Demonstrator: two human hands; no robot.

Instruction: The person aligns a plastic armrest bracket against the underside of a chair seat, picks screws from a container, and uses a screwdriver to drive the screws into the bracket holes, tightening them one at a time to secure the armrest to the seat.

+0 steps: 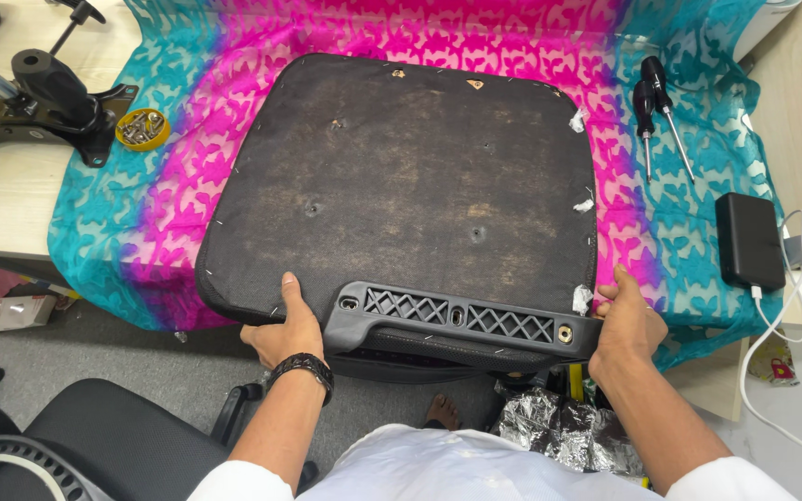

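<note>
1. Yellow round dish, upper left of the frame, rests on the patterned cloth; it holds a small heap of metal screws, and no lid shows on it.
2. Turquoise-and-magenta cloth covers the pale wooden table across the middle of the frame; its near edge hangs over the table's front.
3. Chair seat base, a dark, roughly square panel with rounded corners, lies flat and underside up at the centre of the cloth. Its long axis runs left to right, slightly tilted so the right side sits lower in the frame; its front edge overhangs the table toward the person.
4. Black plastic bracket, with a lattice of cross-ribs, lies along the near edge of the seat base, parallel to that edge.
5. Left hand, wearing a dark wristband, grips the near-left edge of the seat base, thumb on top.
6. Right hand closes on the near-right corner, thumb pressing at the bracket's end.
7. Two black-handled screwdrivers lie side by side at upper right, tips pointing toward the lower right.
8. Black power bank with a white cable lies at the right edge.
9. Black metal chair mechanism stands at upper left, just beside the dish.
</note>
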